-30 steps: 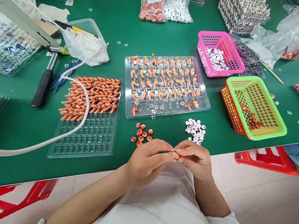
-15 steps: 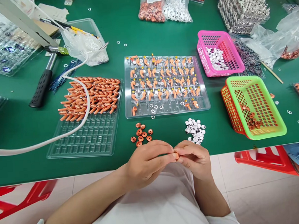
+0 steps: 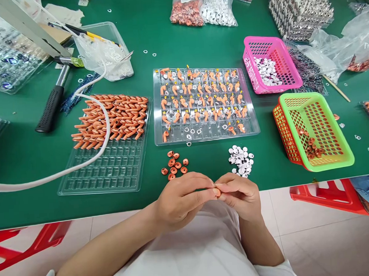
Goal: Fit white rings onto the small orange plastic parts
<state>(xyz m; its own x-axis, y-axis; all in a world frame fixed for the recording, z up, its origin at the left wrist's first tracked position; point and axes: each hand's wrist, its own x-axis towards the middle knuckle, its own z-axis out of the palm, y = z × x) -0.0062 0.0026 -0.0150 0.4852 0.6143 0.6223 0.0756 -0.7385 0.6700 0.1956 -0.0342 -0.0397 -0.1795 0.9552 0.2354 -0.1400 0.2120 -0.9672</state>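
Between the fingertips of both hands is a small orange-brown piece [image 3: 218, 192], mostly covered by the fingers. My left hand [image 3: 183, 200] pinches it from the left, and my right hand [image 3: 242, 195] grips it from the right, just off the table's front edge. Several round copper-coloured pieces [image 3: 174, 170] lie on the table above my left hand. Past my right hand is a pile of white discs [image 3: 242, 161]. A clear tray [image 3: 203, 133] behind them holds rows of curved orange parts with yellow bits.
At left, a clear tray [image 3: 96, 176] bears stacked copper parts, beneath a white cable [image 3: 106, 134], near a hammer [image 3: 52, 100]. Pink [image 3: 293, 81] and green [image 3: 345, 161] baskets stand at right. Bags [image 3: 185, 9] lie at the back. Red stools [image 3: 334, 195] flank the front edge.
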